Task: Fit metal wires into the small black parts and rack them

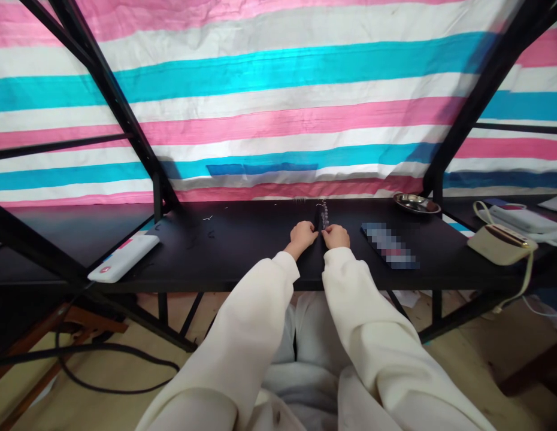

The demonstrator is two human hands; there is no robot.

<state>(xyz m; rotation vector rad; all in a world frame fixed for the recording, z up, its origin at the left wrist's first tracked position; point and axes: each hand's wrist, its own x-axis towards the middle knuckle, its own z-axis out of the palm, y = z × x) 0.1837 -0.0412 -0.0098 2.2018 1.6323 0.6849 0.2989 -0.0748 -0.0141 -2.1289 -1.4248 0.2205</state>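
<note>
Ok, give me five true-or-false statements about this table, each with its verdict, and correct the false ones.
The left hand and right hand are close together over the table. True.
A string of beads lies just beyond the right hand. True.
The metal dish is left of the hands. False: it is to their right.
The sleeves are black. False: they are cream-white.
The white box lies toward the table's left end. True.
</note>
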